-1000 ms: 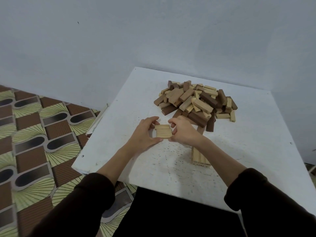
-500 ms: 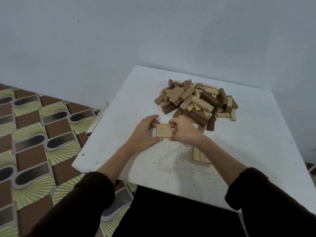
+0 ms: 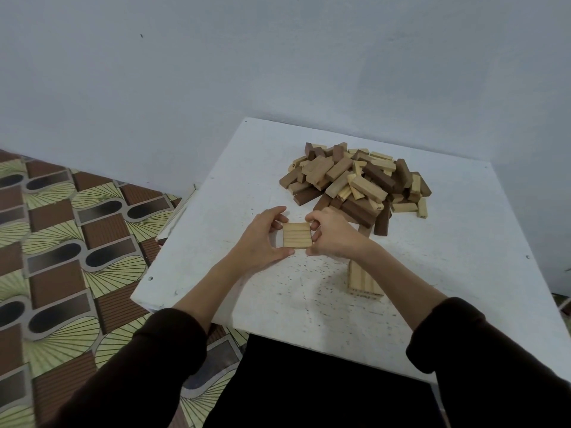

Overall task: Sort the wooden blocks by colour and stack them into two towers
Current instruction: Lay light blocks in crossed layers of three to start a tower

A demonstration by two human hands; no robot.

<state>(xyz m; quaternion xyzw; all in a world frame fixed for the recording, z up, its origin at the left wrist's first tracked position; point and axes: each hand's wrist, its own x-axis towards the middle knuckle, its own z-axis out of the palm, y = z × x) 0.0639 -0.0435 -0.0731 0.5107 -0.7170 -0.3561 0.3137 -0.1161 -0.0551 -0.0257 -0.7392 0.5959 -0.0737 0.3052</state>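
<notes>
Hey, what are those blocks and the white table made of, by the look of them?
Pale blocks: bare light wood, likely pine, with visible grain lines. Dark blocks: seemingly the same wood stained brown, matte. Table: white painted board, probably; the coat looks chipped and speckled.

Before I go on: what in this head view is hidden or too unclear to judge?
Head view, square of light blocks: seen from above between left hand and right hand; layers beneath cannot be counted.
Head view, second light stack: far end covered by the right forearm.
Head view, mixed pile: lower blocks buried, count unclear.
Head view, table: near right corner hidden by the right sleeve.
</notes>
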